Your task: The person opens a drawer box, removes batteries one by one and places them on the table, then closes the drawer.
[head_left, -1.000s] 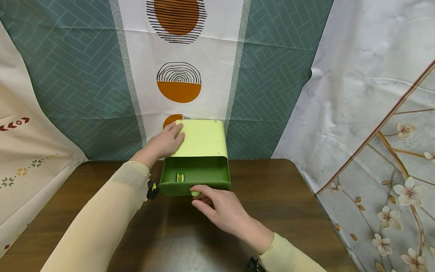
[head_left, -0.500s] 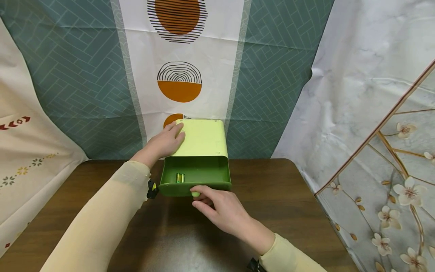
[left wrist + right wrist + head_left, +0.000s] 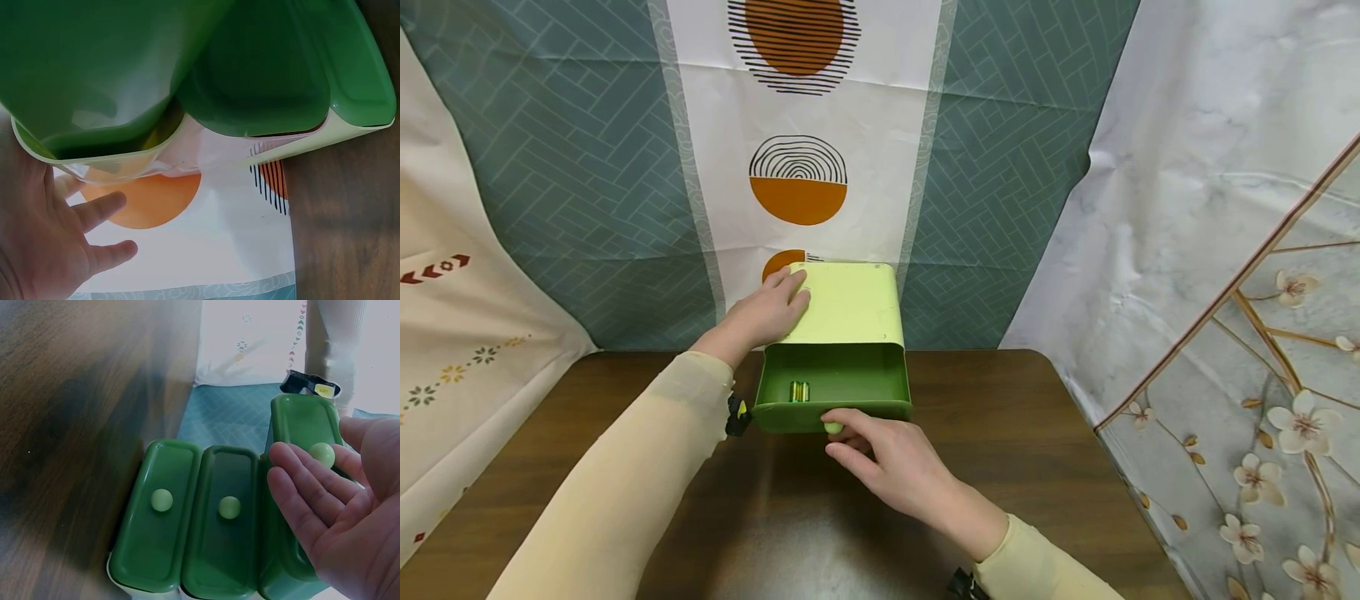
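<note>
A small light-green drawer cabinet [image 3: 846, 304] stands at the back of the table, its top drawer [image 3: 865, 375] pulled out. Inside that drawer, toward the front left, lie what look like two small green-and-gold batteries [image 3: 800, 392]. My left hand [image 3: 760, 317] rests on the top left edge of the cabinet, fingers spread. My right hand [image 3: 891, 458] holds the round pale-green knob [image 3: 322, 455] on the drawer front, with the other fingers loosely extended in the right wrist view. Below, two more drawers, a middle one [image 3: 219, 550] and a bottom one [image 3: 147, 550], are closed.
The dark wooden table [image 3: 760, 533] extends in front of and beside the cabinet. A patterned cloth [image 3: 1000, 208] hangs close behind it. Other cloths hang at the left [image 3: 475, 333] and right [image 3: 1225, 333] table edges.
Nearly nothing differs. Both hands keep their places on the cabinet and the knob, and the drawer stays out; the whole head view has shifted very slightly.
</note>
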Demonstrator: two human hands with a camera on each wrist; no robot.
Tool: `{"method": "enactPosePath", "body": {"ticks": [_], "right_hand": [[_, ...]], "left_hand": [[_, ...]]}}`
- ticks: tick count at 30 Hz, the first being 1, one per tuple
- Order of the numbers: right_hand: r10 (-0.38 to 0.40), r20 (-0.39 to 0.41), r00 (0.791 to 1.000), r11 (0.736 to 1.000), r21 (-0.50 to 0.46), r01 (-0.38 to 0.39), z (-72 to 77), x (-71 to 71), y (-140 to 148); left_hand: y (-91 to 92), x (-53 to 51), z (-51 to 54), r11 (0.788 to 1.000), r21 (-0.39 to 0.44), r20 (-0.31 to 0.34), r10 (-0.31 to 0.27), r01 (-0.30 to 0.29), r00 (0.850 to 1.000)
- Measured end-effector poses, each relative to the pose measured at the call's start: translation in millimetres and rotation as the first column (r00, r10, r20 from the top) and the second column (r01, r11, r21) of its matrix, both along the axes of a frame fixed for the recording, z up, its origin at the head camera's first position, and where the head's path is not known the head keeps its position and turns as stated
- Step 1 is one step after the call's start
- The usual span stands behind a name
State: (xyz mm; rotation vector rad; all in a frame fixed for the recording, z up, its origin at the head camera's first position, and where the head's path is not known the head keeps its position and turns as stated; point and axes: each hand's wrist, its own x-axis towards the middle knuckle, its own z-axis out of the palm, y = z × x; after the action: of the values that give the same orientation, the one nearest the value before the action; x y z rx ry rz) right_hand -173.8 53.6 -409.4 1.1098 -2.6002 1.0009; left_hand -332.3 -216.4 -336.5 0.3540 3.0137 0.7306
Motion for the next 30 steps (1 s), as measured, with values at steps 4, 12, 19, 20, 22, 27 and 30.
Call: {"method": "enactPosePath", "body": {"ticks": [4,12,19,20,22,27,30], "right_hand": [[0.001,-0.002,1.0,1.0,0.001,-0.001,0.3,0.3,0.2],[-0.002,0.005,1.0,1.0,0.003,0.002,0.1,0.9,0.4],[-0.001,0.005,1.0,1.0,-0.001,0.001,0.1,1.4,0.4],[-0.001,0.006,1.0,1.0,-0.001,0.001,0.2,1.5,0.4],[-0.002,0.008,1.0,1.0,-0.001,0.002,0.3,1.6,0.5],[0.002,0.014,1.0,1.0,-0.008,-0.002,0.0,1.5,0.4],[0.007,0.019,1.0,1.0,-0.009,-0.006,-0.4,1.4,0.3]], "left_hand": [[-0.1,0.9,1.7,1.0,-0.004,-0.001,-0.002,0.002,1.0],[-0.5,0.3,1.1,1.0,-0.007,-0.004,0.003,-0.003,1.0],[-0.9,-0.1,0.1,1.0,0.003,-0.004,0.012,-0.012,1.0],[-0.9,-0.3,0.0,1.0,0.001,-0.003,0.01,-0.01,1.0],[-0.7,-0.7,-0.3,1.0,0.002,-0.005,0.01,-0.01,1.0],[-1.3,-1.5,-1.4,1.0,0.005,-0.008,0.01,-0.01,1.0],[-2.4,-1.8,-1.9,1.0,0.006,-0.007,0.009,-0.009,1.0]]}}
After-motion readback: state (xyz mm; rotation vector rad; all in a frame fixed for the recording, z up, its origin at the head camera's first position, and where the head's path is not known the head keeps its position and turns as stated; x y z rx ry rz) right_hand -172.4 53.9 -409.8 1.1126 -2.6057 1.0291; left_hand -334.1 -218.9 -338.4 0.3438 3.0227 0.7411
